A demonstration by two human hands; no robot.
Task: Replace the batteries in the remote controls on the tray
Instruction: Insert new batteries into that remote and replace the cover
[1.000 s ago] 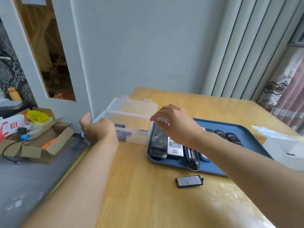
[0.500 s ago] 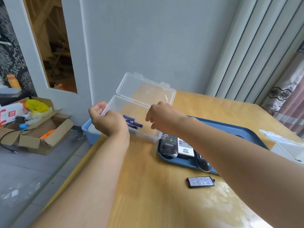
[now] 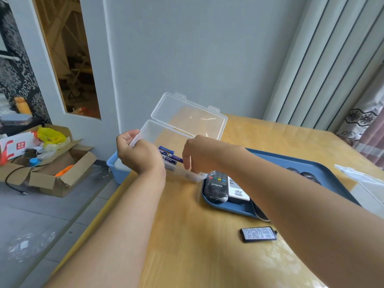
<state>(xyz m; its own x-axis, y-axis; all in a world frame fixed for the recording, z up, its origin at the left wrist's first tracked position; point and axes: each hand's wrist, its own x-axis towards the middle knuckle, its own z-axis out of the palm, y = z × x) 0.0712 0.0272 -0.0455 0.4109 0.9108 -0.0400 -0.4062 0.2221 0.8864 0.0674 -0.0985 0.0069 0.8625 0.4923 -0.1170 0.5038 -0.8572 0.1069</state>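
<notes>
A clear plastic box (image 3: 153, 129) stands at the table's left edge with its lid (image 3: 187, 115) swung up and back. Several blue and purple batteries (image 3: 169, 157) lie inside. My left hand (image 3: 137, 154) grips the box's left end. Over the box's front right part my right hand (image 3: 205, 154) hangs with the thumb pointing down; its fingers are hidden. The blue tray (image 3: 228, 208) lies just right of the box. It carries a black remote (image 3: 216, 188), a white remote (image 3: 238, 193) and more remotes hidden under my right arm.
A small black labelled piece (image 3: 258, 234) lies on the table in front of the tray. A white open box (image 3: 365, 183) is at the right edge. On the floor to the left are a blue bin (image 3: 115, 171) and a cardboard box (image 3: 62, 173).
The lid of the clear box went from nearly flat to raised and open. My right hand came off the lid and lowered over the box's front right, while my left hand stayed on the box's left end.
</notes>
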